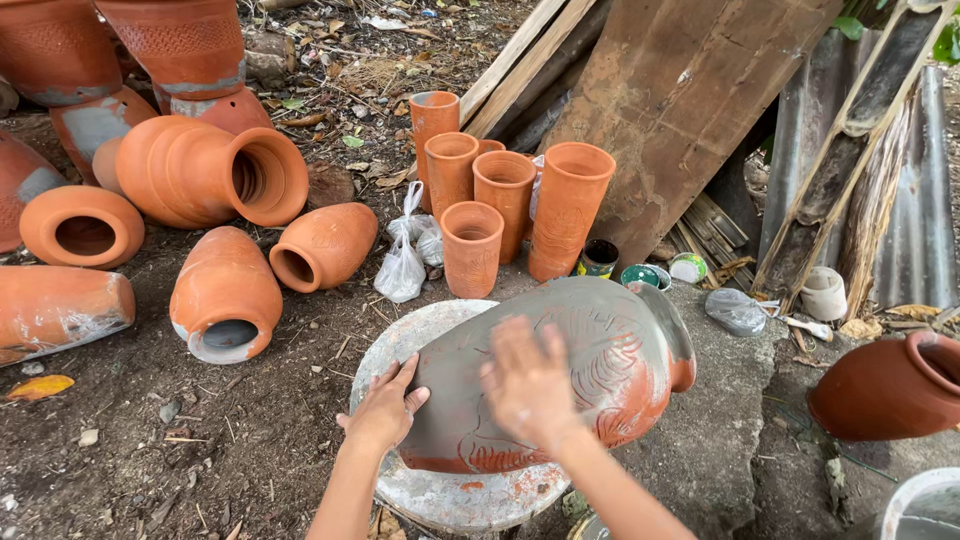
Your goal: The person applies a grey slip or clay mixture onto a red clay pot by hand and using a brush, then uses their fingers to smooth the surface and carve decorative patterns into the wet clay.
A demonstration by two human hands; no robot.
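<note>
Two bare forearms rise from the bottom edge. The right hand [528,385] lies flat, fingers spread and blurred, on the big clay pot [560,375]; the left hand [385,408] braces its base, fingers splayed open. That pot lies on its side on a round stone turntable [450,495], most of it coated in wet grey slip, bare terracotta left near the base edge and the neck. Beyond stand five tall orange cylinders [505,205], three small paint tins [640,270], and plastic bags [402,265].

Right hand [527,385] motion-blurred, covering part of grey-coated pot [600,360]; white bucket [925,505] cut off at corner
</note>
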